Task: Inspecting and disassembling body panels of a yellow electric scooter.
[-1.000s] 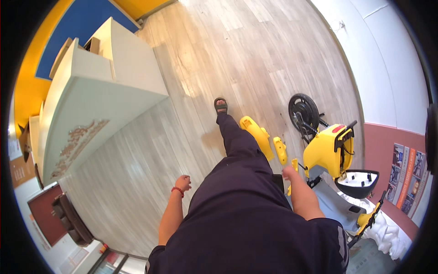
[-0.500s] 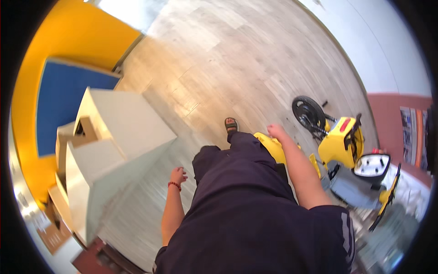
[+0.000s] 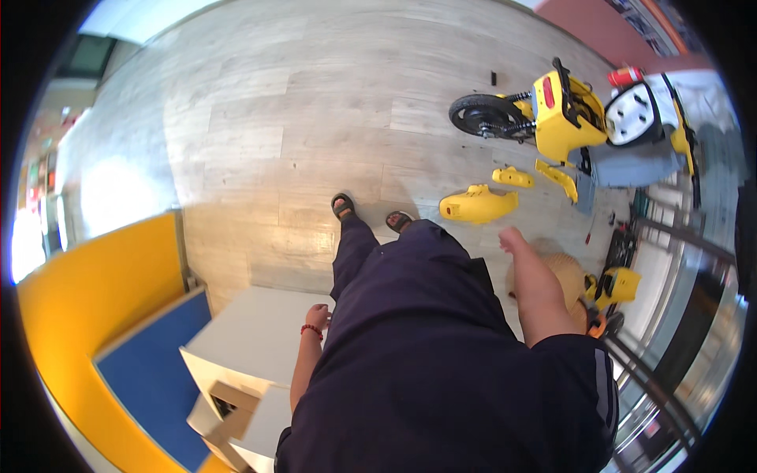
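Observation:
My left hand (image 3: 318, 316), with a red bead bracelet (image 3: 312, 330) at the wrist, hangs empty beside my left thigh, its fingers loosely curled. Stretched out to the right, my right hand (image 3: 511, 240) is closed in a fist, and nothing shows in it. Just beyond that fist a yellow curved body panel (image 3: 478, 206) lies on the floor, and past it are a smaller yellow piece (image 3: 512, 176) and a narrow yellow trim piece (image 3: 557, 180). Farther right is a yellow electric scooter (image 3: 569, 114) with its black rear wheel (image 3: 482, 116) toward the middle. Neither hand touches any of these.
At my left are a pale cabinet (image 3: 256, 327), an open cardboard box (image 3: 236, 410), a blue panel (image 3: 154, 382) and a yellow partition (image 3: 102, 296). Under my right forearm sits a round tan stool-like thing (image 3: 564, 280). A dark railing (image 3: 646, 378) runs along the right.
My view has swung to the left, so the scooter appears higher up and the cabinet lower. Both feet and the loose yellow panels now show fully. My hands stay empty at my sides.

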The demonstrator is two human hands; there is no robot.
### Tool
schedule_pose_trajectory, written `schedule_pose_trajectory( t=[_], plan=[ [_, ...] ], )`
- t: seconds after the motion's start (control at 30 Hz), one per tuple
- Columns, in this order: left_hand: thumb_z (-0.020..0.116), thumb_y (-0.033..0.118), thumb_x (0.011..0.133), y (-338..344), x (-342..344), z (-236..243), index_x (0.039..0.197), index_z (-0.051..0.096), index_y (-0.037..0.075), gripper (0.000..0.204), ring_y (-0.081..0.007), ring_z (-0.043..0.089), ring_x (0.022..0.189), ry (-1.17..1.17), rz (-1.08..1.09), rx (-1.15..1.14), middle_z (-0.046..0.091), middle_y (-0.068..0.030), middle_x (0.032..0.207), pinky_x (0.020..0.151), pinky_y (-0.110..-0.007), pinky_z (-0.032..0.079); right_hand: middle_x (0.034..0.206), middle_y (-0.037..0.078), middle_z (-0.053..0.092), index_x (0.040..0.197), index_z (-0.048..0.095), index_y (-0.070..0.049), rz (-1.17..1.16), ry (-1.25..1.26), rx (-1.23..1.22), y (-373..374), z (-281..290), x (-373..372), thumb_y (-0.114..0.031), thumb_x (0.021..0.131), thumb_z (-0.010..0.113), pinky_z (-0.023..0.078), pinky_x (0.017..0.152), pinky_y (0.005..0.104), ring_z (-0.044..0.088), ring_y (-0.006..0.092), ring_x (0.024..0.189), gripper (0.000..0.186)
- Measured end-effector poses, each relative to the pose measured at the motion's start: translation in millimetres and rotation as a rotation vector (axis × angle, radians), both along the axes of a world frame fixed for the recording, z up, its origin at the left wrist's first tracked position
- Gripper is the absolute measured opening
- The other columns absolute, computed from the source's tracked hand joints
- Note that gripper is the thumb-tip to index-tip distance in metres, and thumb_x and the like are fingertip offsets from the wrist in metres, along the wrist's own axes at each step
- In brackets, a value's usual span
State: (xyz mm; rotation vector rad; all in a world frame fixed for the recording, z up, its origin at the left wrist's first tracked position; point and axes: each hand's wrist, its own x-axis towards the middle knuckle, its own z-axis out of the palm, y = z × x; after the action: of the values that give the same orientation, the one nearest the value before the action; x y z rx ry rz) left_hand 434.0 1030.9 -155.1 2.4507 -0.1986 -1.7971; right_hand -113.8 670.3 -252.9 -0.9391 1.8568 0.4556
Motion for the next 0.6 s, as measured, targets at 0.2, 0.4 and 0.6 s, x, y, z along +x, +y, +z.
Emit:
schedule_pose_trajectory(
  t=[0.2,0.4,0.6],
  plan=[
    [0.045,0.02,0.089,-55,124,-4,0.123,0.053,0.002,0.039,-0.0226,0.064,0.063,-0.001,-0.163,-0.096,0.065,-0.0162,0.093,0.049,-0.033,0.051,0.077,0.014,0.063,0.082,0.062,-0.006,-0.244,-0.014,0.209,158,-7,44,-0.015,0.085,0.051,0.05,0.05,0.0406,0.061,0.0262,0.055,0.014],
    [0.043,0.016,0.09,-123,220,-7,0.125,0.049,0.0,0.038,-0.0215,0.063,0.055,-0.001,0.028,-0.113,0.063,-0.0172,0.092,0.044,-0.03,0.049,0.079,0.018,0.067,0.085,0.07,-0.005,0.346,-0.217,-0.041,138,-3,198,-0.028,0.074,0.063,0.051,0.067,0.0436,0.065,0.0314,0.072,0.026],
    [0.044,0.015,0.09,-181,259,-12,0.122,0.052,0.0,0.037,-0.0228,0.063,0.056,-0.006,-0.139,0.016,0.063,-0.0154,0.088,0.044,-0.031,0.05,0.074,0.014,0.066,0.09,0.069,0.0,-0.189,-0.282,-0.246,75,47,244,-0.021,0.077,0.06,0.051,0.058,0.0348,0.065,0.022,0.065,0.026]
  ],
)
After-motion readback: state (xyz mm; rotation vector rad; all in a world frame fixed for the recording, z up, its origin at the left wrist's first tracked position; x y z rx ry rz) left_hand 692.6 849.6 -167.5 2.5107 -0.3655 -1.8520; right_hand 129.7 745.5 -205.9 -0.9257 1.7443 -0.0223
